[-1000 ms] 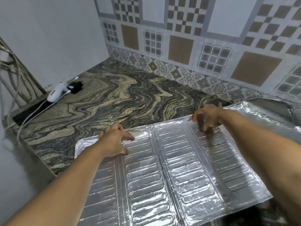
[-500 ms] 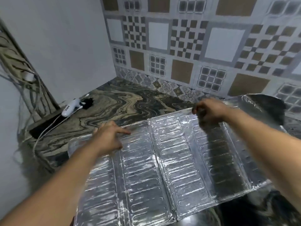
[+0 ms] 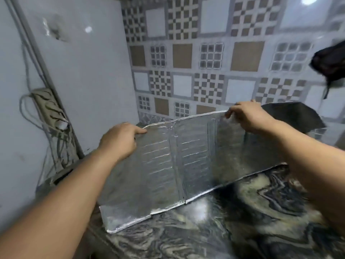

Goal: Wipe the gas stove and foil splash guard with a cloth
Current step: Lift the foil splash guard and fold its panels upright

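Note:
The silver foil splash guard (image 3: 186,161) stands tilted up off the marbled counter (image 3: 242,212), its lower edge resting on the stone. It is a ribbed, folding panel, blurred by motion. My left hand (image 3: 119,141) grips its top edge at the left. My right hand (image 3: 246,116) pinches the top edge at the right. A further foil panel (image 3: 295,116) bends back behind my right hand. No cloth and no gas stove are in view.
A patterned tile wall (image 3: 205,62) rises behind the counter and a plain white wall (image 3: 84,71) stands at the left. A power strip (image 3: 48,109) with cables hangs on that left wall. A dark object (image 3: 330,62) hangs at the upper right.
Both hands have lifted the foil guard's far edge from lying flat on the counter to standing tilted upright. The view has swung upward toward the walls.

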A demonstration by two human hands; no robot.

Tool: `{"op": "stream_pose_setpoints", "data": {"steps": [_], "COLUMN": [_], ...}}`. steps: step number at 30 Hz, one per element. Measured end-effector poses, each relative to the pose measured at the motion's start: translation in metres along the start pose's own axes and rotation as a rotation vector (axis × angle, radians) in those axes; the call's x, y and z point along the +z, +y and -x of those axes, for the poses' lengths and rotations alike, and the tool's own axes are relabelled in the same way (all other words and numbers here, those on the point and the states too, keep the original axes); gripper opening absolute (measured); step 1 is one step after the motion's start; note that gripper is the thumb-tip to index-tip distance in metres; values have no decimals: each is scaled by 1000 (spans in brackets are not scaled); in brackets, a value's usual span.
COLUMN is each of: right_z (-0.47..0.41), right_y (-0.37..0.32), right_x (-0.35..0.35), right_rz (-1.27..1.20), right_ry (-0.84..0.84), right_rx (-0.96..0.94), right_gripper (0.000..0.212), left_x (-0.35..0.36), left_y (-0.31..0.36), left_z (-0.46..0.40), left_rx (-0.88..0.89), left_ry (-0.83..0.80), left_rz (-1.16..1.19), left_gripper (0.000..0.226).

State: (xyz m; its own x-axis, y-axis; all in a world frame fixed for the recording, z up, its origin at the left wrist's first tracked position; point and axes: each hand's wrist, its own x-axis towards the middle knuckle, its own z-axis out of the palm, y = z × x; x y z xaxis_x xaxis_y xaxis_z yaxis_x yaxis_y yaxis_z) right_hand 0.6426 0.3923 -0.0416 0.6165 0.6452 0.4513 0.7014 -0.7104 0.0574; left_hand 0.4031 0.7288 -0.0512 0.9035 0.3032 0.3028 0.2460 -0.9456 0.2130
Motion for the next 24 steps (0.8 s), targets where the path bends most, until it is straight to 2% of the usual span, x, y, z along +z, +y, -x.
{"op": "stream_pose_setpoints", "data": {"steps": [5, 11, 13, 17, 21, 24], "right_z": [27, 45, 50, 63, 78, 92], "right_y": [-1, 15, 28, 53, 92, 131], "right_x": [-20, -33, -40, -41, -43, -43], "right_rz": [60, 62, 37, 60, 76, 95], "right_ry": [-15, 50, 65, 18, 28, -46], "right_rx": [3, 46, 48, 60, 145, 246], "right_gripper": [55, 45, 42, 51, 30, 37], "left_x": [-24, -26, -25, -20, -10, -1], "left_y": [11, 51, 64, 87, 103, 113], "left_z": [6, 10, 8, 1, -2, -2], "left_rx": [-12, -36, -46, -80, -153, -213], "left_ry": [-62, -74, -74, -59, -44, -39], "left_rz": [142, 313, 336, 363, 335, 343], "left_gripper": [57, 60, 59, 59, 58, 56]}}
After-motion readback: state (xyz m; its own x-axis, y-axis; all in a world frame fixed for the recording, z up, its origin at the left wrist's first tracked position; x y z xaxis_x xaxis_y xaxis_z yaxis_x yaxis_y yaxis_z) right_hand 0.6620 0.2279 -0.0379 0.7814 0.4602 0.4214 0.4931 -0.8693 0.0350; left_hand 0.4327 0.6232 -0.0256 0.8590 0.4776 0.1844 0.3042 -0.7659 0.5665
